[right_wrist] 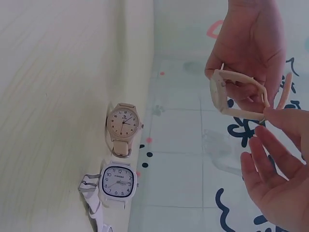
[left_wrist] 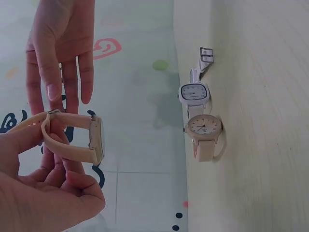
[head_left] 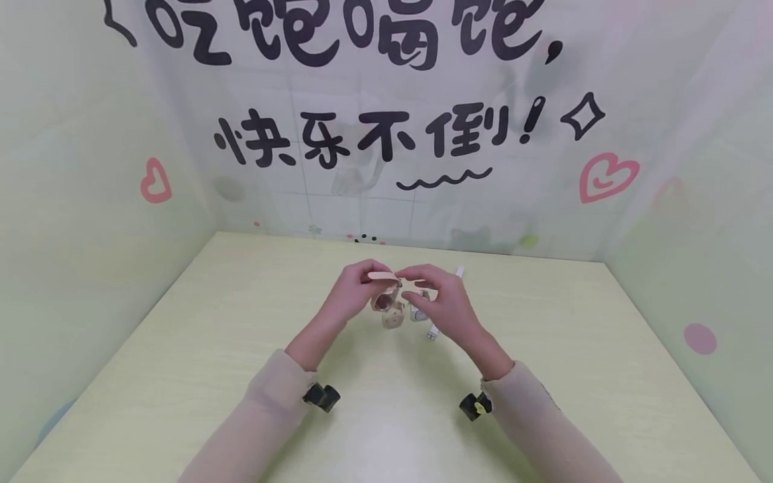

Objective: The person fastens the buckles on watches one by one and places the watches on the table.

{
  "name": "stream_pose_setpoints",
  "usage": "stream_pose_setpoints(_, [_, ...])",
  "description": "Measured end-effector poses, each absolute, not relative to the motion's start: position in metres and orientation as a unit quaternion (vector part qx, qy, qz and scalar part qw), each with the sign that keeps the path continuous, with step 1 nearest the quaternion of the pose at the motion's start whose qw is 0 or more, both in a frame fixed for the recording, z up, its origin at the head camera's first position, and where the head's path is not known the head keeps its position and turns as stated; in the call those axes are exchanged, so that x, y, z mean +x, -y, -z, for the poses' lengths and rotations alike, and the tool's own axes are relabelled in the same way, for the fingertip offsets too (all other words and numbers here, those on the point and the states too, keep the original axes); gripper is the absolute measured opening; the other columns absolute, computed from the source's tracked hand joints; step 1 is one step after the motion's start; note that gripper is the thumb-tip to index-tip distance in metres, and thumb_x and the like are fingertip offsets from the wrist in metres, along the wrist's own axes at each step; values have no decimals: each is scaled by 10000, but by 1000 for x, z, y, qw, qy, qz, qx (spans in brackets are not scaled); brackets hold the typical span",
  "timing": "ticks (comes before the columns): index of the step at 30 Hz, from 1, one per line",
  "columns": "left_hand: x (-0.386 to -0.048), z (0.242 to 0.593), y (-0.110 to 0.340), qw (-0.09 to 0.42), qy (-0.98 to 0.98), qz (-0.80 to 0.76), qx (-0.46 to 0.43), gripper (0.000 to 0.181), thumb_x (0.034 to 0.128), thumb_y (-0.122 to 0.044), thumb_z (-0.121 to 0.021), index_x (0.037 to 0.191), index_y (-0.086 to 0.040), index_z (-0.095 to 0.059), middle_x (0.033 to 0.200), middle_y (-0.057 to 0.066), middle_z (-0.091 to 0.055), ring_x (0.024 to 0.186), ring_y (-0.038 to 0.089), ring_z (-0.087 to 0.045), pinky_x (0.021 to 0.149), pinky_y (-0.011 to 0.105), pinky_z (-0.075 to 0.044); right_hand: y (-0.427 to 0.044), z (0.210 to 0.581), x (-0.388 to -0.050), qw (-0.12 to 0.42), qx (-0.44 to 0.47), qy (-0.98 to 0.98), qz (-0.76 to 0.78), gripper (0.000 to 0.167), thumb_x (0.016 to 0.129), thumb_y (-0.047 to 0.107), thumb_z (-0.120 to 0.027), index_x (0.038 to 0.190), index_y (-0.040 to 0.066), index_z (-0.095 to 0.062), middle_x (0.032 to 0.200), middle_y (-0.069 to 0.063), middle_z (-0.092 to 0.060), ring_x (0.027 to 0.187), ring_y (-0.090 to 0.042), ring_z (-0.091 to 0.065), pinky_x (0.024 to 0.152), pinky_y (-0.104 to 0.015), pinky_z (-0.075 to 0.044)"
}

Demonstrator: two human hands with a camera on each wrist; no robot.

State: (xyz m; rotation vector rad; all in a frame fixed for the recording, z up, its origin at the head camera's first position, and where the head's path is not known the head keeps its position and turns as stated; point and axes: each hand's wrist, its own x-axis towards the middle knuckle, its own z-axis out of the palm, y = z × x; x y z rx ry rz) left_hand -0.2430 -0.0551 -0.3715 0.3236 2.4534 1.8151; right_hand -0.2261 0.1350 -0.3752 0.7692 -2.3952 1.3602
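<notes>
My left hand grips a beige wristwatch by its strap, above the table. The strap forms a loop, its tail sticking out past the buckle. The watch case is edge-on in both wrist views, so its dial cannot be read. From the other side, my right hand reaches in with fairly straight fingers. A fingertip appears to touch the strap near the buckle, while the thumb stands apart from it.
Below the hands, a round beige watch lies on the table. Beside it is a squarish white watch with a white strap. A printed wall rises behind the table, with side walls at left and right.
</notes>
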Motion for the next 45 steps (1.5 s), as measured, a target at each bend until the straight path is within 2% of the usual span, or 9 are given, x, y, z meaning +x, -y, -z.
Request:
stream_pose_setpoints(3, [-243,370,59,69,-778,-617,102,201,985,-168,-618,1137,-51,-677,1145,97,-718,1005,139,-654,870,290,-472,-136,376,-227,155,286,831,-452,319,871,46,-751,1184,66,-695,1176,-82,-731,1113,-236,-683,948,-422,-576])
stream_pose_setpoints(6, [-243,369,60,102,-745,-650,108,231,1007,-159,-571,1161,-16,-667,1041,40,-682,815,95,-544,778,253,-438,-135,375,-227,179,292,833,-434,301,866,75,-765,1157,76,-690,1129,-63,-744,1064,-209,-703,934,-407,-581])
stream_pose_setpoints(9, [-243,369,60,127,-716,-677,113,250,1016,-138,-542,1173,30,-637,957,-3,-607,706,100,-438,691,231,-415,-135,376,-227,205,294,834,-421,267,860,93,-776,1110,82,-685,1068,-47,-755,1004,-187,-719,903,-402,-589])
stream_pose_setpoints(14, [-243,369,59,152,-689,-700,110,268,1026,-125,-517,1198,66,-594,936,-26,-592,694,82,-427,695,212,-440,-133,379,-225,234,297,830,-409,224,852,100,-785,1047,72,-679,993,-49,-764,927,-172,-735,848,-396,-602])
stream_pose_setpoints(19, [-243,368,57,154,-688,-699,122,251,1033,-117,-499,1192,56,-588,1016,-3,-614,730,94,-456,756,225,-470,-132,379,-224,257,294,830,-398,171,872,87,-762,1018,63,-676,955,-53,-762,891,-172,-739,815,-358,-612])
stream_pose_setpoints(26, [-239,363,57,145,-729,-653,145,316,959,-128,-651,1247,-28,-571,1125,71,-682,951,108,-647,881,296,-518,-133,379,-225,269,285,829,-399,119,886,53,-735,986,56,-670,920,-66,-757,867,-187,-743,811,-357,-617])
stream_pose_setpoints(30, [-239,363,56,133,-747,-634,147,359,935,-121,-683,1265,-38,-567,1190,130,-672,977,123,-667,935,332,-543,-134,378,-224,268,277,832,-399,113,884,62,-740,975,57,-672,910,-66,-759,861,-187,-744,814,-361,-618])
stream_pose_setpoints(37, [-238,363,54,97,-758,-626,154,327,940,-116,-672,1240,-19,-587,1177,154,-672,959,123,-674,914,320,-563,-135,376,-223,282,275,837,-380,115,875,83,-757,959,59,-682,908,-69,-765,856,-199,-747,808,-371,-618])
stream_pose_setpoints(45, [-236,364,54,85,-766,-606,199,338,964,-159,-653,1296,-120,-603,1221,132,-655,979,205,-665,913,330,-525,-135,377,-221,302,278,850,-331,94,873,104,-765,937,73,-703,889,-58,-765,838,-188,-727,772,-379,-607])
